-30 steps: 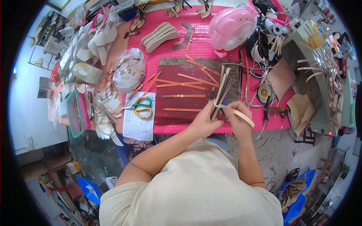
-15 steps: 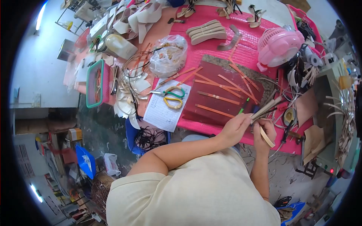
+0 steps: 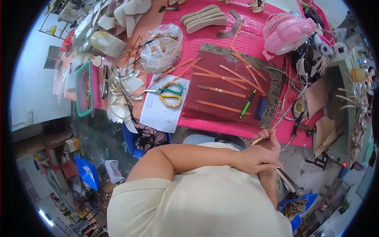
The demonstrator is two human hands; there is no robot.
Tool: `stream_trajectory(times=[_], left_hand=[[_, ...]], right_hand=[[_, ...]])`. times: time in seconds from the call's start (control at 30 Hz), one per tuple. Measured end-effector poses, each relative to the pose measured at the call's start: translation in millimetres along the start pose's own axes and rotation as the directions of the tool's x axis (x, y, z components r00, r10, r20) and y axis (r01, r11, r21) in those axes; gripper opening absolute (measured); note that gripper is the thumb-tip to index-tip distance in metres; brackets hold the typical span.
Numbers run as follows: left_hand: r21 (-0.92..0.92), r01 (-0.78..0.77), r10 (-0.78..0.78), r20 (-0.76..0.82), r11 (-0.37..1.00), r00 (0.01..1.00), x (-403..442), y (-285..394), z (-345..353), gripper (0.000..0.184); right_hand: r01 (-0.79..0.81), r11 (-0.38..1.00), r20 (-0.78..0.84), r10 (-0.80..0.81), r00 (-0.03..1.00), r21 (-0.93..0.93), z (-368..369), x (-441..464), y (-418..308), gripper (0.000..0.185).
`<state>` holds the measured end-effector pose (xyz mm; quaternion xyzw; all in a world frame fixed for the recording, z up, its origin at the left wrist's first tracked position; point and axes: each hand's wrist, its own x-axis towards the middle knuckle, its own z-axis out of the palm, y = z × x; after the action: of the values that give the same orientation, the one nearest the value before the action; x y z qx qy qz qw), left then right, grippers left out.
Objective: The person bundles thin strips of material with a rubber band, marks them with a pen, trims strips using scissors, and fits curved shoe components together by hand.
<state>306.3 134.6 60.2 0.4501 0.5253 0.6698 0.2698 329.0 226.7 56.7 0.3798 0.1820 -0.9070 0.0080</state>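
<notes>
Two hands point(image 3: 254, 159), one bundle point(image 3: 289, 182), one fan point(image 3: 290, 33)

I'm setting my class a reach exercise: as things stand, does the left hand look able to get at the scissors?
Probably yes: the scissors lie uncovered on the paper sheet, with nothing standing in between, though the left hand seems busy with the bundle of strips.

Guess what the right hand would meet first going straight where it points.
Likely the near edge of the pink table, just ahead of the right hand, though its height is unclear.
</notes>
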Motion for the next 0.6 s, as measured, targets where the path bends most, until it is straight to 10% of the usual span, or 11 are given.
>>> stream_trajectory(times=[0.2,0.23,0.27,0.33,0.43,0.5,0.6], left_hand=[[-0.524,0.39,-0.484,-0.048,0.757,0.874,-10,12,-45,0.027],[-0.548,0.392,-0.517,-0.089,0.739,0.851,-19,10,-51,0.028],[-0.534,0.439,-0.585,-0.133,0.722,0.8,-32,11,-58,0.027],[-0.541,0.486,-0.683,-0.253,0.687,0.685,-63,11,-75,0.026],[-0.595,0.487,-0.764,-0.42,0.639,0.489,-127,8,-101,0.027],[-0.708,0.308,-0.773,-0.582,0.635,0.253,-157,15,-110,0.024],[-0.737,0.047,-0.737,-0.669,0.674,0.096,-200,17,-126,0.02]], right_hand=[[0.265,0.516,-0.063,-0.533,0.844,-0.815,-111,60,-58,0.029],[0.199,0.35,0.019,-0.457,0.889,-0.916,-139,74,-77,0.026],[0.373,-0.094,0.355,-0.584,0.73,-0.923,-186,96,-89,0.027],[0.437,-0.526,0.683,-0.525,0.508,-0.73,-201,112,-88,0.027],[0.154,-0.321,0.318,-0.56,0.765,-0.935,-137,107,-90,0.032],[-0.038,-0.657,0.139,-0.216,0.966,-0.753,-121,116,-103,0.033],[-0.107,-0.772,0.102,-0.217,0.971,-0.626,-57,107,-100,0.034]])
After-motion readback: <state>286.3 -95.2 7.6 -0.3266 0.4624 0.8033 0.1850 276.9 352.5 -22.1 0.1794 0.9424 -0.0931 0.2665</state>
